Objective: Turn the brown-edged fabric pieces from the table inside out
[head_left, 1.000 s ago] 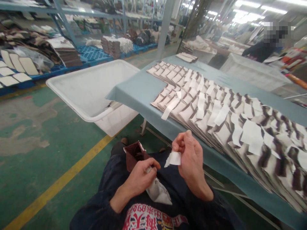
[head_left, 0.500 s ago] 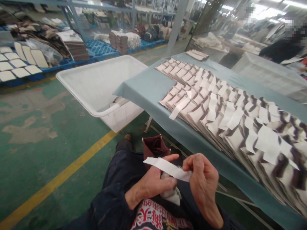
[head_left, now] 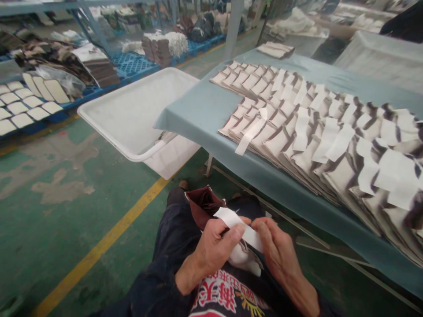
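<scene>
A white strip (head_left: 228, 216) of paper or cloth stretches between my two hands above my lap. My left hand (head_left: 214, 244) is closed on it, its thumb pressing on top. The strip's other end goes into the fingers of my right hand (head_left: 276, 244), which are pinched together. Under the strip rests a folded piece (head_left: 244, 259) with a pale side, partly hidden by my hands. Behind my left hand a maroon fabric piece (head_left: 203, 204) stands open at its top; whether it joins the pale piece I cannot tell.
A table with a blue-green cover (head_left: 190, 112) stands ahead and right. On it lie overlapping rows of pale folded pieces (head_left: 274, 141), some topped with white strips. A white plastic tub (head_left: 122, 127) touches the table's left corner. Blue pallets (head_left: 132, 64) with stacked goods stand beyond.
My left thumb has come down onto the strip, and my right hand has moved in closer to the left. The view has tilted down a little.
</scene>
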A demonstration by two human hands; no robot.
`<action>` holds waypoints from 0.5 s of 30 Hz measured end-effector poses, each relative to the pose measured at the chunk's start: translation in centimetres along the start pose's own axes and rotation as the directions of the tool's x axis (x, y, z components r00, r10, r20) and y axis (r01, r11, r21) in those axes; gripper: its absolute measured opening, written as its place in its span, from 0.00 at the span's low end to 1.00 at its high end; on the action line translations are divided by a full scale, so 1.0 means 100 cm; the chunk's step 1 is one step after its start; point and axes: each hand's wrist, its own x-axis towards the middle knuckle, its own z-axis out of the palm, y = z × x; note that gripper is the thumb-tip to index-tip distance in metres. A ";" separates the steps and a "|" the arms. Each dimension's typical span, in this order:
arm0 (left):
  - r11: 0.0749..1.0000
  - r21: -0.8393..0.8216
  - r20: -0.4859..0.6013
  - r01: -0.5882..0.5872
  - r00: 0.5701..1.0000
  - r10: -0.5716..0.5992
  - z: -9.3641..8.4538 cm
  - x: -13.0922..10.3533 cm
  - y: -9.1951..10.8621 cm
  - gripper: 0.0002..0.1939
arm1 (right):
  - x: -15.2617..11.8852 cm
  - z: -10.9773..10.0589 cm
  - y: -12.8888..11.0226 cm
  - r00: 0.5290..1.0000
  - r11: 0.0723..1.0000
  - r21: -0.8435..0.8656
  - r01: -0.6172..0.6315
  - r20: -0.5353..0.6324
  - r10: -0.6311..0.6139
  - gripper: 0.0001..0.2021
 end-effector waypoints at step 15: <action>0.786 0.568 0.227 -0.244 0.964 0.136 0.001 0.001 0.012 0.16 | 0.017 -0.006 -0.032 0.968 0.969 0.213 0.122 0.191 -0.164 0.14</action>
